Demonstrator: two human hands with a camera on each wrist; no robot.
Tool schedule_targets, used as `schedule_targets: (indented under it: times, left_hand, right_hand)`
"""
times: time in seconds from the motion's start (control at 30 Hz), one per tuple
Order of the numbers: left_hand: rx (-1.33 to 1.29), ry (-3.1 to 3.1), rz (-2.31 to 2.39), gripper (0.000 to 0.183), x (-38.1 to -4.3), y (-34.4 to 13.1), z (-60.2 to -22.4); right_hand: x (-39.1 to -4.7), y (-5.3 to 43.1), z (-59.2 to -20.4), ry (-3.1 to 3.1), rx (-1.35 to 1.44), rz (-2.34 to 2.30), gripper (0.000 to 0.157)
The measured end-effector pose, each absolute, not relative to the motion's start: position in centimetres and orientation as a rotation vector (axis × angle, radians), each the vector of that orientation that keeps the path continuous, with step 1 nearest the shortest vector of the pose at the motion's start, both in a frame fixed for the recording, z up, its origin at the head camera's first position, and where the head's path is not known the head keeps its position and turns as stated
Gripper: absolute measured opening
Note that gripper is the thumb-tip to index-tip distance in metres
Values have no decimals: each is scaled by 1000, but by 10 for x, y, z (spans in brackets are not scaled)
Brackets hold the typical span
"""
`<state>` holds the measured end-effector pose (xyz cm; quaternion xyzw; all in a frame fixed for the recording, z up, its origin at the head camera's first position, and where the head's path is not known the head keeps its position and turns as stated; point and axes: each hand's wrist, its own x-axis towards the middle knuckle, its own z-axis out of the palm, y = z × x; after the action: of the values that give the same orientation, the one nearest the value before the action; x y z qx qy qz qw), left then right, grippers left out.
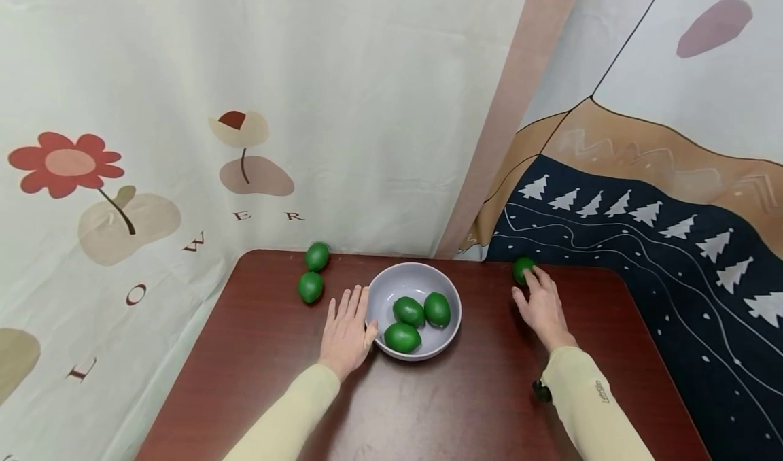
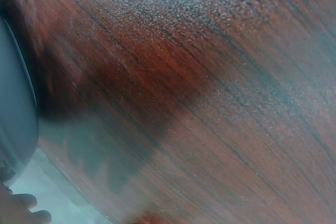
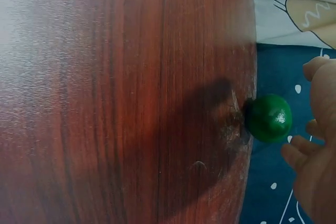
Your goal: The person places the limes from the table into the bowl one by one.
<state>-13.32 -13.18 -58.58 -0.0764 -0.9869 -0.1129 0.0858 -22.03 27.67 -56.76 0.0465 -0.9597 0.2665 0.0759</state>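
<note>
A grey-purple bowl (image 1: 449, 342) stands mid-table with three green limes (image 1: 402, 338) inside. My left hand (image 1: 346, 338) rests against the bowl's left side, fingers straight and thumb at the rim. In the left wrist view, the bowl's outer wall (image 2: 16, 103) and a few fingertips (image 2: 26, 209) show at the left edge. At the table's far edge sits another lime (image 1: 522, 269). Over it reaches my right hand (image 1: 544, 308), its fingers extended and partly covering it. The right wrist view shows a gap between this lime (image 3: 269, 118) and the fingers (image 3: 300, 150).
Two more limes (image 1: 310, 287) lie close together at the back left of the dark red wooden table (image 1: 422, 413). Printed curtains (image 1: 379, 107) hang right behind the table's far edge and along its right side.
</note>
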Motion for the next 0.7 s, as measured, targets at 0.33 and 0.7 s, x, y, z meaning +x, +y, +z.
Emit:
schedule_targets:
  times: [0.33, 0.7]
  left_hand:
    - [-226, -2934, -328, 72, -133, -133, -588]
    - [-230, -2947, -300, 72, -133, -132, -587]
  right_hand:
    - [-236, 278, -571, -2907, 83, 828, 54]
    - [-248, 277, -574, -2965, 12, 863, 57]
